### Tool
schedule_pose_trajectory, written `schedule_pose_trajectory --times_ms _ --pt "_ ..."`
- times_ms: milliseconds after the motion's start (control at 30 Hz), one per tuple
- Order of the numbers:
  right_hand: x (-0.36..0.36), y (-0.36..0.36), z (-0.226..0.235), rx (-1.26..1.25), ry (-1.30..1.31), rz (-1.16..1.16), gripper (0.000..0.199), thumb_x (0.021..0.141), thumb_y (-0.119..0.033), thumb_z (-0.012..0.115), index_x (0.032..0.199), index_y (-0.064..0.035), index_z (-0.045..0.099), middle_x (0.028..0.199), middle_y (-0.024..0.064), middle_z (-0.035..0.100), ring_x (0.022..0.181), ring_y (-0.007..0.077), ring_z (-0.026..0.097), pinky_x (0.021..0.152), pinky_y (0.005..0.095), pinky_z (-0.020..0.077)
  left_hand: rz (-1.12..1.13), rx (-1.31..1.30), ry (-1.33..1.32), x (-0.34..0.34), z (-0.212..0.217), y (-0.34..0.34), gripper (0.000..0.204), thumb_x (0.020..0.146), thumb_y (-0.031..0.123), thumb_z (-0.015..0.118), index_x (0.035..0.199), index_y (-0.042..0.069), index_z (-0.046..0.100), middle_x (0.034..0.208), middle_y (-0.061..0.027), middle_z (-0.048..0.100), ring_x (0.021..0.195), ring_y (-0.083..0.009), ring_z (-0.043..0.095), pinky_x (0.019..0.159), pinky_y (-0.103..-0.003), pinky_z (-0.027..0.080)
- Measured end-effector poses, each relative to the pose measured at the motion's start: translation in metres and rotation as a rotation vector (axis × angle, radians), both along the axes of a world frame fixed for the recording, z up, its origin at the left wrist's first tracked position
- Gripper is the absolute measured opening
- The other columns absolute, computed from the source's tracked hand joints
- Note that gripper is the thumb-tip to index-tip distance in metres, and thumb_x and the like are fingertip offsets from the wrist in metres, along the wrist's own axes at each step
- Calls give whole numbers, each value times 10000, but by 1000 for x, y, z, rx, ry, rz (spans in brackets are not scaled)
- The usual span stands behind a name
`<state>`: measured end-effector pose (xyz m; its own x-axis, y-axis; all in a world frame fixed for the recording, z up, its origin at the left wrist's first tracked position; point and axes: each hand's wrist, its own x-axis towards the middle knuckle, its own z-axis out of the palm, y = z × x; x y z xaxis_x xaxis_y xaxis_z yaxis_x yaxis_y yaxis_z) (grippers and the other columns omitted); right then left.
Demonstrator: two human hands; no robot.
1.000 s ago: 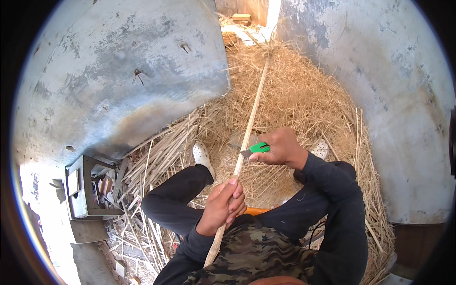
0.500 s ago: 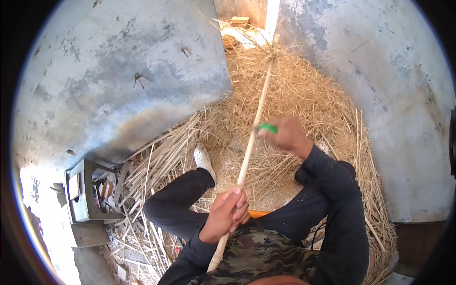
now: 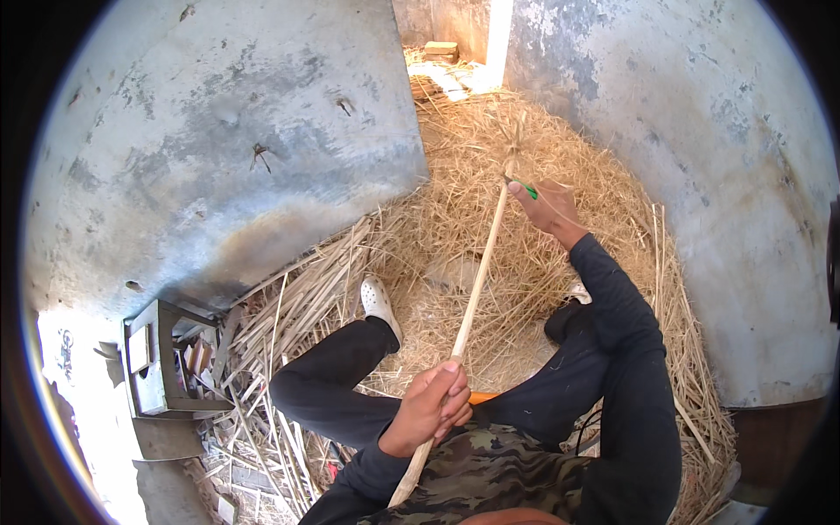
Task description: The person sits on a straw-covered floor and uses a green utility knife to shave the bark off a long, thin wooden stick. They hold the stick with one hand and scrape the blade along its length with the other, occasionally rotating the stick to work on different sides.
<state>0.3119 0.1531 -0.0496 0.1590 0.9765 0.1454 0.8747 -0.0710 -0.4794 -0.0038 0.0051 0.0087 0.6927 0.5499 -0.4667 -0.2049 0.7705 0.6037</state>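
1. One long pale wooden stick (image 3: 477, 289) runs from the person's lap up and away over the straw (image 3: 560, 289).
2. The left hand (image 3: 429, 407) is closed around the stick's lower part, fingers wrapped over it.
3. The right hand (image 3: 547, 206), arm stretched out, is closed on one small green-handled tool (image 3: 523, 186) held against the stick near its far end.
4. One white shoe (image 3: 380, 304) rests on the straw; the second foot is barely visible.
5. Two grey concrete walls (image 3: 245, 149) flank the straw bed.
6. One small grey box-like stand (image 3: 157, 363) sits at the left, with scraps inside.
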Motion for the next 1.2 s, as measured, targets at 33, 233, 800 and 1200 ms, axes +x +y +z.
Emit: schedule_pose_trajectory --times_ms 33,233,800,1200 --pt "-3 -3 -6 67 23 47 585 907 -689 383 892 -240 757 480 27 489 416 174 452 432 353 383 -1 5 -22 -1 -1 0 372 1044 336 328 754 107 372 479 29 319 319 -85 266 408 -237 290" --pt "-83 -54 -3 254 -4 499 616 836 -720 480 698 -162 702 499 37 549 430 192 507 436 338 401 101 1 -56 -11 -5 6 381 1052 335 294 758 104 367 488 22 311 327 -94 267 405 -241 276" --pt "63 47 -21 216 -181 -147 795 896 -725 354 521 -35 476 457 72 446 416 215 438 446 415 349 -43 18 8 -3 -3 -8 374 1049 333 316 763 99 372 491 22 328 322 -87 271 389 -223 276" --pt "-76 -59 10 143 -81 423 734 770 -818 443 682 -142 715 475 49 513 433 190 529 412 339 392 75 149 82 -5 -8 28 369 1045 325 322 759 97 371 495 13 336 336 -90 273 431 -228 321"
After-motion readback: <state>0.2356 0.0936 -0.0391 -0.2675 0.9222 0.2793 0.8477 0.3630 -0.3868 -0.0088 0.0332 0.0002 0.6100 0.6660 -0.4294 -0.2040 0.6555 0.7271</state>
